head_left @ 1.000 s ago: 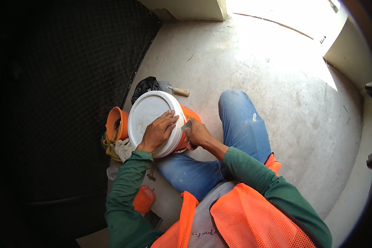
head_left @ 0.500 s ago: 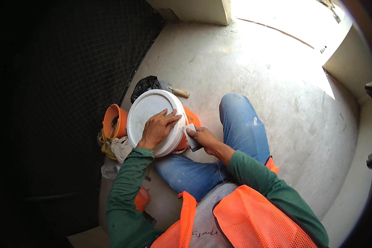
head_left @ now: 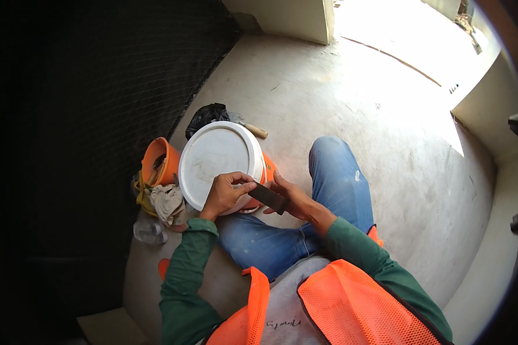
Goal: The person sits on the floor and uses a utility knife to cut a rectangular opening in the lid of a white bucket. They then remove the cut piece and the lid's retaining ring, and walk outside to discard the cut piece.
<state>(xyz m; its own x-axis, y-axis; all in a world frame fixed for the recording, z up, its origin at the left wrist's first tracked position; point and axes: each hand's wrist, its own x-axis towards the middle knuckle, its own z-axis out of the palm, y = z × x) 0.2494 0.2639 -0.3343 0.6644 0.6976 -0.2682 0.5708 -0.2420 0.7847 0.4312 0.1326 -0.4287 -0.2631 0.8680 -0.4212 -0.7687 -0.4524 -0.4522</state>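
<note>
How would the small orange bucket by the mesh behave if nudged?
The small bucket already leans, propped against the white-lidded bucket, so it would probably tip or roll. It looks like thin plastic, likely light. The rag beside it might damp its slide.

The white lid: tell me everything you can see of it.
The lid is round, white and looks like plastic, with a raised rim and a faint square mark on its flat top. It sits on an orange bucket, tilted toward the camera, on the floor beside the person's bent knee. The left hand rests on its lower edge. A dark flat strip, held between both hands, lies at that edge; the right hand is just off the rim.
</note>
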